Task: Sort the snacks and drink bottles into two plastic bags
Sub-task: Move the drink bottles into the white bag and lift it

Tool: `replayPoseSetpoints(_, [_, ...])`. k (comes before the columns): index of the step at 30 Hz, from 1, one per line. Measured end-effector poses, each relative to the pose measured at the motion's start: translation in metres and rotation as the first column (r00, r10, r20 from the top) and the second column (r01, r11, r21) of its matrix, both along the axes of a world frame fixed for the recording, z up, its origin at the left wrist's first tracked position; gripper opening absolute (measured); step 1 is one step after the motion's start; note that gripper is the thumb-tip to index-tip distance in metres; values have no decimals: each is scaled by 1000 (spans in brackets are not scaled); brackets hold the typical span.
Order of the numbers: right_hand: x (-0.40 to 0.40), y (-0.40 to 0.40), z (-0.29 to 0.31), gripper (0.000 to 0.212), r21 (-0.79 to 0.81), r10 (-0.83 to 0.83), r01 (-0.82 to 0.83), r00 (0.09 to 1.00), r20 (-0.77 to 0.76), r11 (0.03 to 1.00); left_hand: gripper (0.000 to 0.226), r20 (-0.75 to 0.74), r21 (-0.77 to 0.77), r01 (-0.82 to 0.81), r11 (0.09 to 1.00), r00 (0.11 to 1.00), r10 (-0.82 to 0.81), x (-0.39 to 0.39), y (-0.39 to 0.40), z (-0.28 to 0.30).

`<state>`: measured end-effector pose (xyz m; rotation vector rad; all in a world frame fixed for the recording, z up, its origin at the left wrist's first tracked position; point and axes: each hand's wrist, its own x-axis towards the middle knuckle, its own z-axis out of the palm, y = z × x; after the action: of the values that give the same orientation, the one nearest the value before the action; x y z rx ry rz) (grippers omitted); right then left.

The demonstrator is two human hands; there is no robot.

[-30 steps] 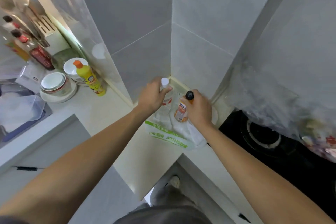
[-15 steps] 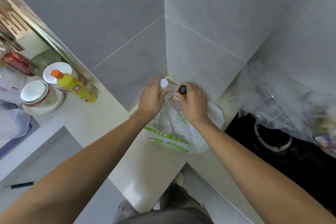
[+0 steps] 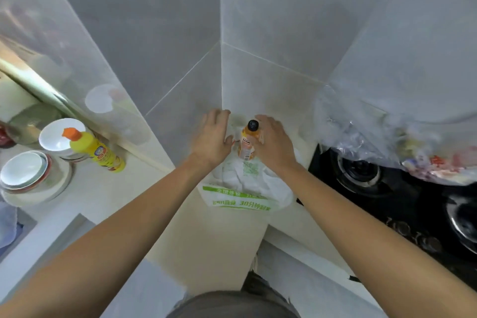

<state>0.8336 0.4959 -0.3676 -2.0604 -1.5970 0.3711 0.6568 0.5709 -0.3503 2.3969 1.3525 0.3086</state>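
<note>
An orange drink bottle (image 3: 247,144) with a black cap stands upright in the open mouth of a white plastic bag (image 3: 242,190) with green print, in the counter corner. My right hand (image 3: 275,146) grips it from the right, thumb on the label. My left hand (image 3: 211,138) sits just left of it, curled round a pale clear bottle (image 3: 237,124) that is blurred and mostly hidden. A second, clear plastic bag (image 3: 382,137) with colourful snack packets lies over the stove at right.
A black gas stove (image 3: 387,188) fills the right side. On the left counter stand a yellow bottle with an orange cap (image 3: 98,152) and stacked white bowls (image 3: 24,170). Grey tiled walls close the corner behind the bag.
Both hands have pushed the two bottles further back into the corner and down into the white bag. The white cap in my left hand is no longer plainly visible.
</note>
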Motion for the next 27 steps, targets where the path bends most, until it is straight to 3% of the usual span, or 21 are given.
replayPoseSetpoints(6, [-9, -60, 32, 53, 60, -91, 83, 984, 152, 995, 60, -26, 226, 215, 950, 976, -215, -15, -30, 28])
replayPoseSetpoints(14, [16, -198, 60, 63, 122, -338, 316, 902, 268, 941, 72, -64, 301, 455, 838, 886, -458, 39, -113, 46])
replayPoseSetpoints(21, [71, -346, 63, 76, 124, -550, 537, 797, 249, 835, 78, -18, 336, 631, 699, 746, -666, 131, -231, 58])
replayPoseSetpoints(27, [136, -475, 48, 77, 135, -649, 636, 729, 216, 759, 79, -51, 296, 705, 644, 685, -726, 226, -360, 52])
